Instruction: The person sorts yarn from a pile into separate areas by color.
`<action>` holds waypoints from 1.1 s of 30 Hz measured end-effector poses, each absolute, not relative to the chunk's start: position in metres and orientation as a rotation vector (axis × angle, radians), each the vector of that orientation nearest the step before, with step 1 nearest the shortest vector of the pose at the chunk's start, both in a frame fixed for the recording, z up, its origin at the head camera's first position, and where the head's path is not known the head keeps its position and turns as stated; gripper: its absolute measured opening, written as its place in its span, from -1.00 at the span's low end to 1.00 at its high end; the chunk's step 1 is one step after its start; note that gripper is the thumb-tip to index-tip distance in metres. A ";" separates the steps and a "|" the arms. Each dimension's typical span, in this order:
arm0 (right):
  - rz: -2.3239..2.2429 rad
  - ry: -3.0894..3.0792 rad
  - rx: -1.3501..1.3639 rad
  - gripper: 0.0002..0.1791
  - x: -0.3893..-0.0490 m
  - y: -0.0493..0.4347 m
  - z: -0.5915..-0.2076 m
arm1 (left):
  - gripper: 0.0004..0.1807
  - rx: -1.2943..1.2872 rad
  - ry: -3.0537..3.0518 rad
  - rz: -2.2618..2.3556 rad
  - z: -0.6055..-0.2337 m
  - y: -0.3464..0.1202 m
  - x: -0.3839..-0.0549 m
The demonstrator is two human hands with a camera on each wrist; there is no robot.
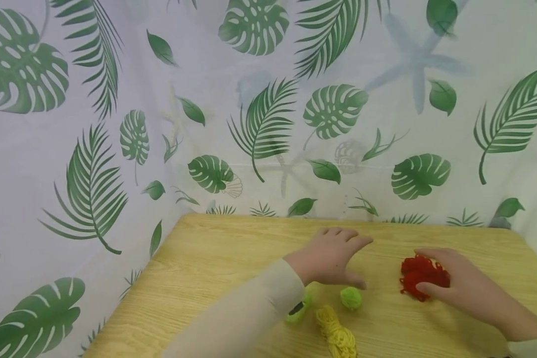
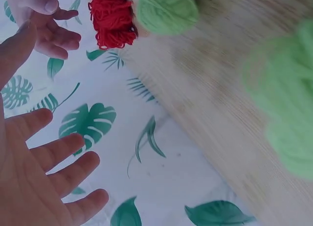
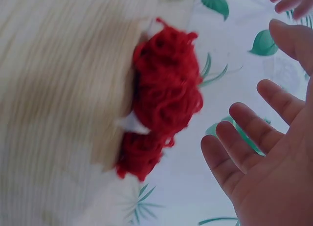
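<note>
A bundle of red yarn (image 1: 418,276) lies on the right part of the table, its loops loose. In the right wrist view the red yarn (image 3: 168,84) has two lobes with a white piece between them. My right hand (image 1: 463,283) is beside it, fingers extended and apart from the yarn in that wrist view. My left hand (image 1: 331,256) hovers over the table with fingers spread, holding nothing. Close below it sits a light green yarn ball (image 1: 351,298). A yellow yarn skein (image 1: 335,333) lies nearer the front. Another light green yarn piece (image 1: 305,304) is partly hidden by the left sleeve.
The wood-grain table (image 1: 215,263) reaches back to a white leaf-print sheet (image 1: 268,194), which also hangs along the left side. A blurred light green yarn mass (image 2: 288,99) fills the right edge of the left wrist view.
</note>
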State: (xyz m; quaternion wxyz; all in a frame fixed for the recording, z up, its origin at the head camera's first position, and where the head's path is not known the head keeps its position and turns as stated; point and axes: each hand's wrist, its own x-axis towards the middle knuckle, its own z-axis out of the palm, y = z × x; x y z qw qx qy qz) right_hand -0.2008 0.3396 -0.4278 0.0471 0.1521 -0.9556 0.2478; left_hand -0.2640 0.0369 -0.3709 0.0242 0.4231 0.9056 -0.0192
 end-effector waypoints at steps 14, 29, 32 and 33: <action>0.757 -2.916 0.573 -0.20 -0.195 0.292 -0.423 | 0.06 1.381 2.841 0.091 -0.402 -0.059 -0.240; 1.019 -3.018 0.676 -0.25 -0.195 0.242 -0.442 | 0.05 1.288 2.741 0.204 -0.439 -0.104 -0.235; 1.043 -3.051 0.689 -0.25 -0.194 0.236 -0.445 | 0.01 1.284 2.701 0.241 -0.442 -0.104 -0.233; 1.042 -3.058 0.694 -0.25 -0.193 0.234 -0.446 | 0.00 1.283 2.692 0.252 -0.442 -0.103 -0.233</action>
